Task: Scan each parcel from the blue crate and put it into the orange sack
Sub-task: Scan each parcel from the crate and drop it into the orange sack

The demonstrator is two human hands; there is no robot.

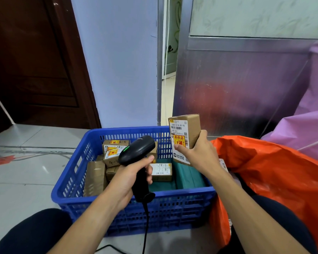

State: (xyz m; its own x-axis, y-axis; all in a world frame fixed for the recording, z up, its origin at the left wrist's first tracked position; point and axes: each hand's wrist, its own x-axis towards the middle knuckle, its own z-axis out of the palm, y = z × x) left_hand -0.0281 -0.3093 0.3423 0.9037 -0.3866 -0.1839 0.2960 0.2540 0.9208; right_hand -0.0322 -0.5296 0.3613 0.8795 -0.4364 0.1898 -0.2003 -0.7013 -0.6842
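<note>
Parcel (184,132) upright over blue crate (182,192), beside orange sack (273,171): gripped low by right hand (200,153), label showing, scanner (138,151) clenched in left hand (128,178). Seemed light, stiff cardboard, flagged fragile; called for holding across narrow sides, gently.

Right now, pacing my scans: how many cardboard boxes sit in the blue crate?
6 visible: two stacked back-left, a large one front-left, a small one beside it, one behind the scanner, one white-labelled centrally. More may be hidden.
</note>
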